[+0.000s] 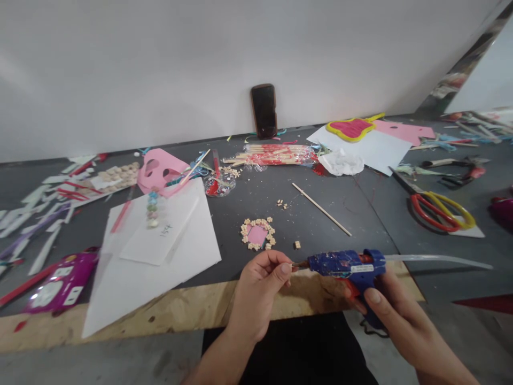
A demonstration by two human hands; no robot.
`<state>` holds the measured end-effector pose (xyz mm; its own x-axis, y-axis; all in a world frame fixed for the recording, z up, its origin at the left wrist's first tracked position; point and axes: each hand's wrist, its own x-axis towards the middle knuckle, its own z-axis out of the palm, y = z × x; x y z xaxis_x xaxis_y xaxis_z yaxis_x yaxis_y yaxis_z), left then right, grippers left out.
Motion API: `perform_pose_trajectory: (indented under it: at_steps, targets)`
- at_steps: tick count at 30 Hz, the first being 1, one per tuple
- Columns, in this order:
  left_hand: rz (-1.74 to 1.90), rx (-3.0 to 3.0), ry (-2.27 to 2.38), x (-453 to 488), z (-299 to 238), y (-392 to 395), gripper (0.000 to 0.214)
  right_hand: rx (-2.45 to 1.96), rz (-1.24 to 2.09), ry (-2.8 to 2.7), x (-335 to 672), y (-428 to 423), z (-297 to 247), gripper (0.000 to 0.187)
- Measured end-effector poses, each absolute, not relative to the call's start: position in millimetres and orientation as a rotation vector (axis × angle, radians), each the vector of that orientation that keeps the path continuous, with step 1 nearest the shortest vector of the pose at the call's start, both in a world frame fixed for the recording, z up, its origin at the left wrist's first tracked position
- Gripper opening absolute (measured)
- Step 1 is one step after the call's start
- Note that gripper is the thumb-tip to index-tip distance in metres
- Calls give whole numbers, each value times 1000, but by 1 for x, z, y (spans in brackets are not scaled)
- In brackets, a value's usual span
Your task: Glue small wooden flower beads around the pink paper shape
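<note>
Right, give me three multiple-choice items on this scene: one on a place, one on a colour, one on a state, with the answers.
1. Where is the phone?
A) Lying on the white paper
B) Leaning against the wall
C) On the floor

2. What colour is the shape inside the ring of pale beads?
A) Pink
B) Green
C) Blue

3. How is the glue gun placed?
A) Lying on the table
B) Standing in a holder
C) Gripped in the right hand

1. B: it stands upright against the wall.
2. A: pink shows within the bead ring.
3. C: the hand wraps around the handle, below the blue body.
</note>
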<state>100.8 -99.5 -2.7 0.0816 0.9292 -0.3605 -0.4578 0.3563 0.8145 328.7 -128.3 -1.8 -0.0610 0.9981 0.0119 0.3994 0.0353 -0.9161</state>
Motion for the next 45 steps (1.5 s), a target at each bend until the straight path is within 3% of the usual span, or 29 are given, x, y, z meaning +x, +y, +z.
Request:
perform_pose_trajectory:
  at_steps: [10, 28, 38, 45]
  targets:
    - [1118, 570, 1027, 100, 0, -101, 26, -1362, 1158, -1547, 325, -126, 2, 28]
    - [1120, 575, 1025, 100, 0, -101, 27, -1450, 1052, -1389, 317, -133, 3, 27]
    - [1120, 622, 1062, 100, -1, -102, 28, -1418, 1070, -1592, 334, -130, -6, 33]
    - [1161, 631, 1044, 95, -3, -104, 21, -1598, 992, -1173, 342, -106, 14, 36]
